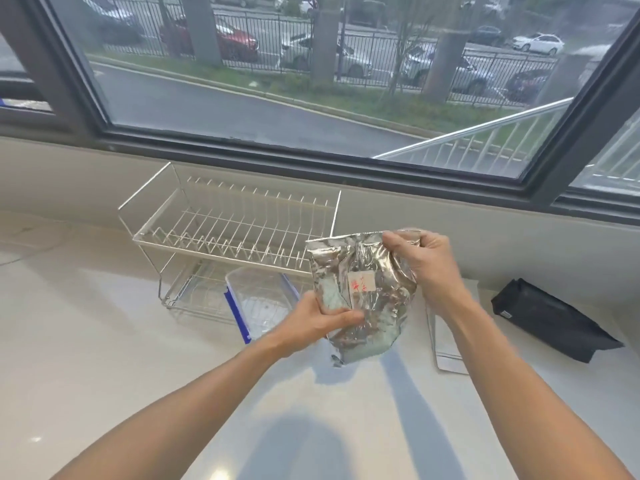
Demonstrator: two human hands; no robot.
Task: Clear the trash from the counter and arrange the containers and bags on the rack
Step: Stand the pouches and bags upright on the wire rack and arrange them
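Head view: foil bag (pixel 363 292) upright, top up, left hand (pixel 311 322), right hand (pixel 429 261) gripping.

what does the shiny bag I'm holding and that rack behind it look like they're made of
Silver bag: seemingly metallised foil film, glossy; it crinkles and mirrors light. Rack: thin metal wire, probably steel, with a pale satin finish; whether plated or coated is unclear.
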